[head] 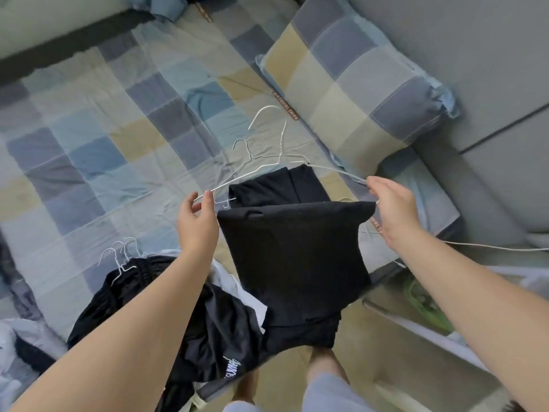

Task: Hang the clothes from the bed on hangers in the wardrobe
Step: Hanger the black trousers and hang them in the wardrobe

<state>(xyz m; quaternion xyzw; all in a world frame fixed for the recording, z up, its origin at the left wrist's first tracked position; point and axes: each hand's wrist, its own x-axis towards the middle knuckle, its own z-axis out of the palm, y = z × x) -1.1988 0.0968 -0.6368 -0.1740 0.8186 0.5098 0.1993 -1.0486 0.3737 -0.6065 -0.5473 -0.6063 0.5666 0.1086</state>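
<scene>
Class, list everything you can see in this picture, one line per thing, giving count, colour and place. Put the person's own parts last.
hanger: one, white wire, lifted over the bed
garment: one, black, draped over the hanger's bar
spare hangers: about three hooks, white wire, on the clothes pile
clothes pile: one heap, black with white pieces, bed's near edge
pillow: one, blue, grey and beige checks, upper right on the bed
bed sheet: one, same checks, covering the bed
cable: one, white, right edge
left hand: pinches the hanger's left end
right hand: pinches the hanger's right end
</scene>
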